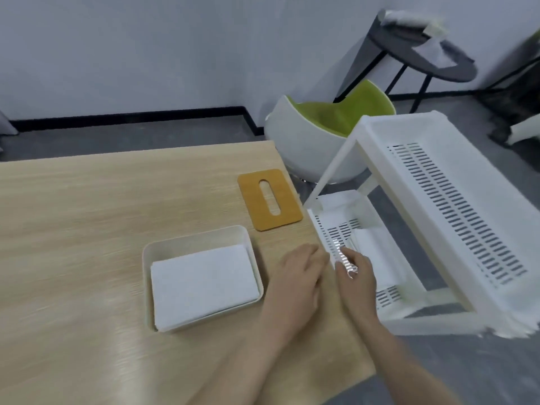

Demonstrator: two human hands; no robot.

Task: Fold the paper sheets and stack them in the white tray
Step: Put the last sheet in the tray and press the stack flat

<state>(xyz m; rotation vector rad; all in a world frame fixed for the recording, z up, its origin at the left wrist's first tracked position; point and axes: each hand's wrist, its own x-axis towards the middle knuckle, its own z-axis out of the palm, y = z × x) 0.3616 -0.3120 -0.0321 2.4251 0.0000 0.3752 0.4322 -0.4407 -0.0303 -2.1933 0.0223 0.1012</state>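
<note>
A white tray (201,239) stands on the wooden table and holds a stack of folded white paper (204,283). More white paper sheets (377,252) lie on the lower shelf of a white slotted rack (330,226) just past the table's right edge. My left hand (301,276) rests at that edge, right of the tray, with relaxed fingers and nothing in it. My right hand (358,277) reaches over the lower shelf beside the sheets. Its fingertips are blurred and partly hidden, so I cannot tell whether it holds a sheet.
A brown flat lid with a slot (268,198) lies behind the tray near the table's right edge. The rack's upper shelf (447,194) overhangs the lower one. A white and green chair (321,133) stands behind the rack, a dark stool (423,54) beyond.
</note>
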